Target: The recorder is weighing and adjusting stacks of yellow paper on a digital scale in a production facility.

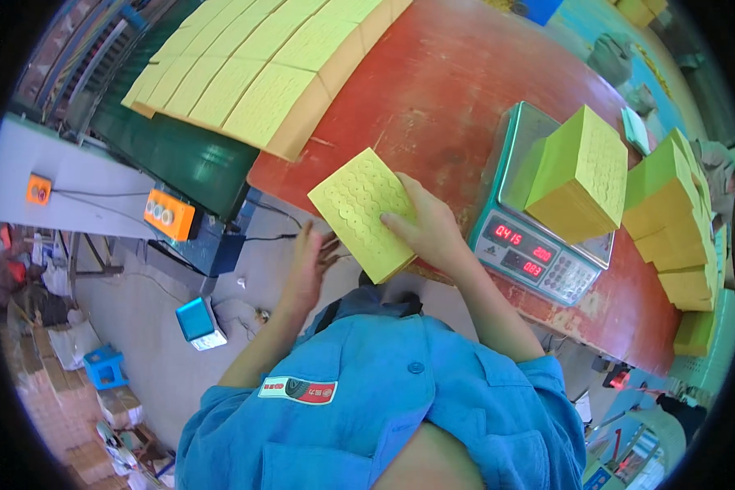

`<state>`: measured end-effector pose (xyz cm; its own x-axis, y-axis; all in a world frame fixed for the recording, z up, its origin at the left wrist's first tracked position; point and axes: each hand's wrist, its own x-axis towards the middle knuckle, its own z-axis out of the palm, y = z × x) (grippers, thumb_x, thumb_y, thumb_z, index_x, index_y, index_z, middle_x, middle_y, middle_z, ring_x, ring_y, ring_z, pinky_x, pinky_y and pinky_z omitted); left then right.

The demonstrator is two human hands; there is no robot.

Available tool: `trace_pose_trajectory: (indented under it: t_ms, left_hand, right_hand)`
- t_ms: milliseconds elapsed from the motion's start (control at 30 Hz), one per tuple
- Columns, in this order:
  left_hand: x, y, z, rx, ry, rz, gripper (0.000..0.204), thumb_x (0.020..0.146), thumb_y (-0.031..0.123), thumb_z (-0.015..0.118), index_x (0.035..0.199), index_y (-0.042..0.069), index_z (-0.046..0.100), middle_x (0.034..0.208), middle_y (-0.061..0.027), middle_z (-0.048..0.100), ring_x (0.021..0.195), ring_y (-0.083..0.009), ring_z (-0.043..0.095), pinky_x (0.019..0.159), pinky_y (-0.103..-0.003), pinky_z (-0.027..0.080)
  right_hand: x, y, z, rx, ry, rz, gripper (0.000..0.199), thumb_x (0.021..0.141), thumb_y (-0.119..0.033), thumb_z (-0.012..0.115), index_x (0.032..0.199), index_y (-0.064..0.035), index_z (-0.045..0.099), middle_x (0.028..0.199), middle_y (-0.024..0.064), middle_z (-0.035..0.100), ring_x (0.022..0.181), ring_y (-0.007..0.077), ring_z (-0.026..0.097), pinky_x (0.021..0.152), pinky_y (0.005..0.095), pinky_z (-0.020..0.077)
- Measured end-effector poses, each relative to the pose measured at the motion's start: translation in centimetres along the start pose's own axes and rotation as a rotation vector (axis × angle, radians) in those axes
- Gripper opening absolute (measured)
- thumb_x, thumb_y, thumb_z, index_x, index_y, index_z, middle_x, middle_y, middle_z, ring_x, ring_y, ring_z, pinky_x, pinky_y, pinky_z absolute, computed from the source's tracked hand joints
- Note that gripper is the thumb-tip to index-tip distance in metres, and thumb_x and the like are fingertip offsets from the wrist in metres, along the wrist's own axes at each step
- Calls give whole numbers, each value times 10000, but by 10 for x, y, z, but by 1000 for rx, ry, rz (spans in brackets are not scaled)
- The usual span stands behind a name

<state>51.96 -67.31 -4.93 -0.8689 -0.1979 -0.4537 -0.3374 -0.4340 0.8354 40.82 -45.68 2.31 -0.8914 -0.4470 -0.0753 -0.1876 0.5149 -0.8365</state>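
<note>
A thick stack of yellow paper point(363, 214), its top sheet marked with rows of wavy cuts, is held over the near edge of the red table. My right hand point(426, 222) grips its right side, thumb across the top and fingers down the far side. My left hand point(309, 265) is just left of the stack, apart from it and holding nothing, with fingers spread and slightly blurred. To the right, another tall yellow paper stack point(581, 175) rests on the digital scale point(539, 265), whose red display is lit.
Rows of yellow paper stacks point(245, 65) cover the table's far left, over a green conveyor belt point(171, 159). More stacks point(670, 220) stand along the right side of the red table point(400, 90). An orange button box point(169, 214) sits near the left corner; a blue stool point(104, 367) stands on the floor.
</note>
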Motion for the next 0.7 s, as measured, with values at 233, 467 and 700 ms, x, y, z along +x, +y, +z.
trace_pose_trajectory:
  t_ms: [233,467,700]
  left_hand:
    - [-26,-17,34,-250,-194,95,600,1013,453,416,1475,82,322,1480,-103,423,1345,-260,424,1118,-432,346]
    - [-61,15,45,-177,-209,1,586,965,246,504,1480,63,292,1426,-141,456,1293,-277,483,1055,-419,424]
    - [-62,127,168,-74,-456,149,480,1005,371,414,1318,24,523,1193,-125,639,1048,-216,653,880,-332,547]
  right_hand:
    - [-45,14,36,-32,195,-77,727,840,-295,689,1421,18,384,1370,262,489,1272,389,472,1066,437,387]
    - [-97,8,-6,350,162,-23,705,879,-283,684,1426,32,370,1397,218,485,1263,328,509,1032,393,439]
    - [-142,9,-123,586,308,-10,598,947,-426,571,1309,47,515,1171,175,635,1011,252,636,878,368,512]
